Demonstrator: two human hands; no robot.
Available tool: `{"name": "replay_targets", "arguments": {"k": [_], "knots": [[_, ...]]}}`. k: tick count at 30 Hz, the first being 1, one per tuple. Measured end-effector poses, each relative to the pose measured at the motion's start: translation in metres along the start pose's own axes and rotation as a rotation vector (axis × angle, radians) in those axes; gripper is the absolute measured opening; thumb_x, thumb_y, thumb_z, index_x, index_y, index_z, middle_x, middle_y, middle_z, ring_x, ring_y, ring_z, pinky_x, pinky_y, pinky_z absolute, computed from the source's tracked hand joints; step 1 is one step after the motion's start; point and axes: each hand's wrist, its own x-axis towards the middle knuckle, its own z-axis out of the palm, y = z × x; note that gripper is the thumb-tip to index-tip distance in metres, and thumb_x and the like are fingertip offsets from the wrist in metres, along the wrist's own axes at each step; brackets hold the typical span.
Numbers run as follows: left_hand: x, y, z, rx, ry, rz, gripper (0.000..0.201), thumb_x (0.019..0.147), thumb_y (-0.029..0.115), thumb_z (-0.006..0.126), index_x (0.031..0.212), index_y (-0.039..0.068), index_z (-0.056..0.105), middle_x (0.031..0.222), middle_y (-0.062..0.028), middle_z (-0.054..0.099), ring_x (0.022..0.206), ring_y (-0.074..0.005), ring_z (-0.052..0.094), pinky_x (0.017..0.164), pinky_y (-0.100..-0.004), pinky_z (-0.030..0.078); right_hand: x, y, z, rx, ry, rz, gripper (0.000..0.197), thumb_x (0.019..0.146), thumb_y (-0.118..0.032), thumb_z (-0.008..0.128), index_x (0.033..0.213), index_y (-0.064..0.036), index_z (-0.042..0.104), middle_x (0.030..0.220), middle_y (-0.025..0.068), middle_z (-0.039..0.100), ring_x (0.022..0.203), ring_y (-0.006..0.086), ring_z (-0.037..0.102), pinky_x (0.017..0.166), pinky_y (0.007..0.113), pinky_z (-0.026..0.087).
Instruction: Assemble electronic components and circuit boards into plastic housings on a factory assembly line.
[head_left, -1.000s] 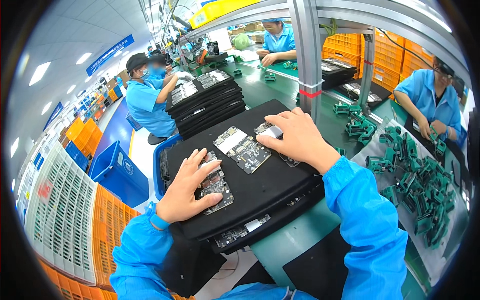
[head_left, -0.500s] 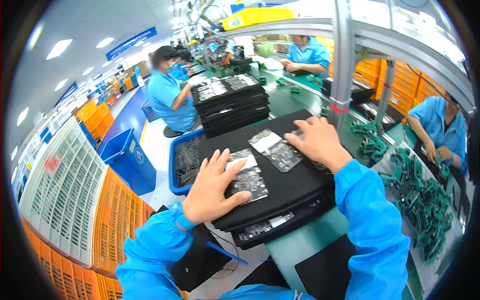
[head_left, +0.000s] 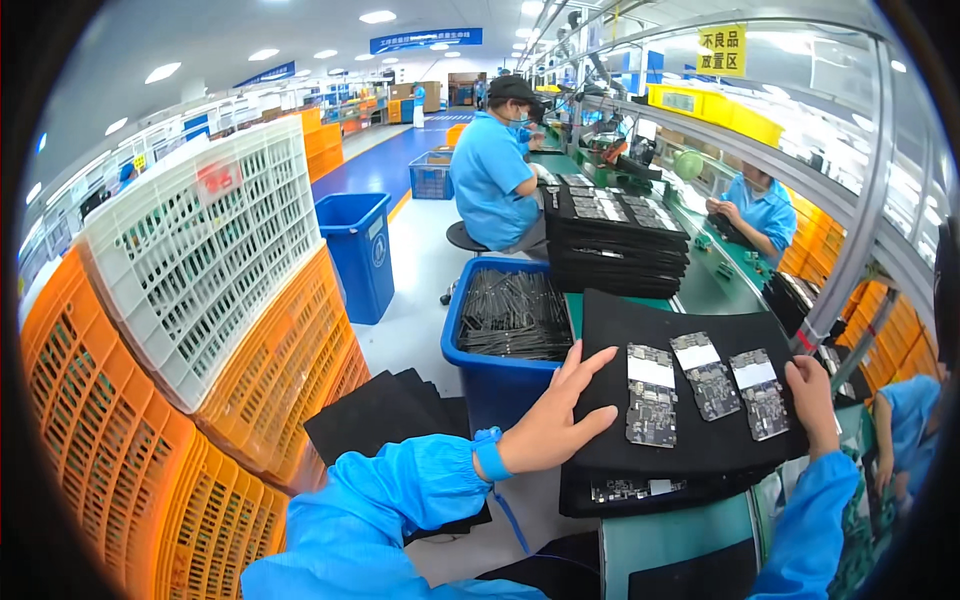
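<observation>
ok so from my end: three circuit boards (head_left: 712, 385) are lying on the top black sheet (head_left: 625, 312) of a stack on the green worktop (head_left: 650, 528), each with a white patch toward its far end. left one's pretty straight, the other two are turned a bit. i've got the left hand (head_left: 550, 428) at the sheet's left edge, fingers spread wide with nothing in them that i can see, just beside the left board. the right hand (head_left: 815, 405) is at the right edge, fingers bent; can't tell if they've got hold of the sheet. more circuitry (head_left: 640, 490) pokes out under the near edge. blue bin (head_left: 490, 388) of thin dark strips (head_left: 515, 310) to the left.
</observation>
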Motion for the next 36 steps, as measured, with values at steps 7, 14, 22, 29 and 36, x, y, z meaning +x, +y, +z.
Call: {"name": "replay_targets", "arguments": {"k": [7, 14, 22, 29, 36], "knots": [[-0.032, 0.039, 0.011, -0.491, -0.086, 0.083, 0.09, 0.089, -0.013, 0.046, 0.161, 0.007, -0.003, 0.167, -0.0194, 0.006, 0.156, -0.0257, 0.006, 0.122, -0.0373, 0.01, -0.146, -0.077, -0.091, 0.647, -0.067, 0.161, 0.052, 0.097, -0.01, 0.057, 0.145, 0.0026, 0.043, 0.126, 0.0121, 0.062, 0.111, 0.0154, 0.06, 0.097, 0.027, 0.046], [-0.052, 0.039, 0.089, -0.726, -0.571, -0.041, 0.091, 0.088, -0.015, 0.045, 0.16, 0.005, -0.005, 0.168, -0.0171, -0.001, 0.156, -0.0267, -0.003, 0.122, -0.0369, 0.006, -0.391, -0.05, -0.159, 0.49, 0.295, 0.357, 0.064, 0.088, -0.016, 0.065, 0.146, 0.001, 0.045, 0.146, 0.0179, 0.047, 0.129, 0.0286, 0.051, 0.111, 0.037, 0.038], [-0.025, -0.015, 0.214, -0.481, -0.917, -0.141, 0.085, 0.08, -0.011, 0.044, 0.159, 0.005, 0.019, 0.165, -0.0185, 0.017, 0.155, -0.0298, 0.014, 0.124, -0.0431, 0.017, -0.475, -0.107, -0.14, -0.125, 0.167, 0.93, 0.066, 0.097, -0.024, 0.066, 0.151, 0.0012, 0.036, 0.143, 0.027, 0.052, 0.129, 0.034, 0.053, 0.111, 0.04, 0.039], [-0.026, -0.003, 0.274, -0.032, -1.015, 0.561, 0.077, 0.089, 0.026, 0.073, 0.155, 0.013, 0.035, 0.163, -0.026, 0.016, 0.152, -0.0455, 0.012, 0.121, -0.0559, 0.021, -0.467, -0.075, -0.144, -0.722, -0.085, 0.791, 0.066, 0.093, -0.032, 0.071, 0.15, -0.0146, 0.043, 0.141, 0.0254, 0.054, 0.129, 0.0383, 0.053, 0.107, 0.045, 0.04], [-0.064, -0.018, 0.295, 0.3, -1.107, 0.702, 0.093, 0.083, 0.05, 0.075, 0.156, 0.013, 0.031, 0.163, -0.0267, 0.016, 0.152, -0.0465, 0.009, 0.119, -0.0641, 0.015, -0.416, -0.013, -0.08, -0.46, -0.189, 0.202, 0.081, 0.07, -0.032, 0.082, 0.14, -0.0028, 0.052, 0.148, 0.0274, 0.04, 0.137, 0.0475, 0.037, 0.114, 0.057, 0.028]]}}
